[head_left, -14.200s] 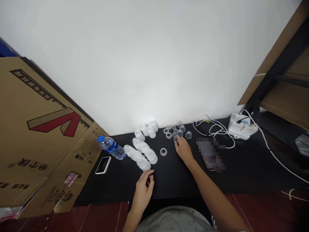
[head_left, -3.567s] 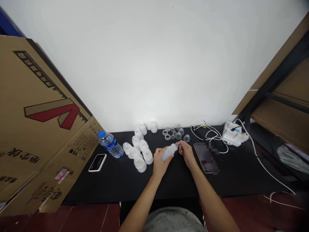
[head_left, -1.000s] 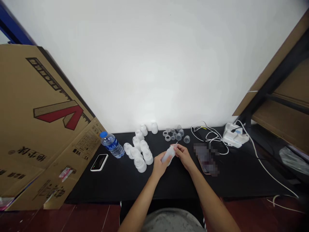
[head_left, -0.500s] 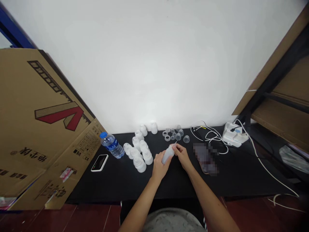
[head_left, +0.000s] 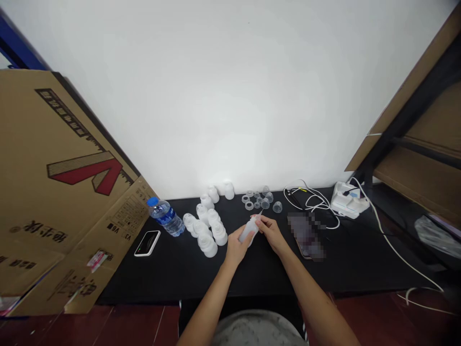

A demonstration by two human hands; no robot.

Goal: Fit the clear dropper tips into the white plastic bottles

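Two hands are in view, both closed on one translucent white plastic bottle [head_left: 248,229], which sits tilted between them, held over the black table [head_left: 162,283]. The left hand [head_left: 235,247] wraps the lower body of the bottle; the right hand [head_left: 270,234] pinches its neck end. A thin tip projects from the neck toward the far side; what it is cannot be determined at this size. Just left of the hands stands a cluster of white plastic bottle parts [head_left: 207,230], the nearest close to the left hand but not clearly touching. Beyond the hands lie small clear rings and cups [head_left: 259,199], apart from them. Further left are a water bottle with a blue cap [head_left: 164,218] and a black handheld device [head_left: 147,242]. To the right lie a pixelated phone [head_left: 306,235], white cables [head_left: 309,194] and a white charging unit [head_left: 349,204].
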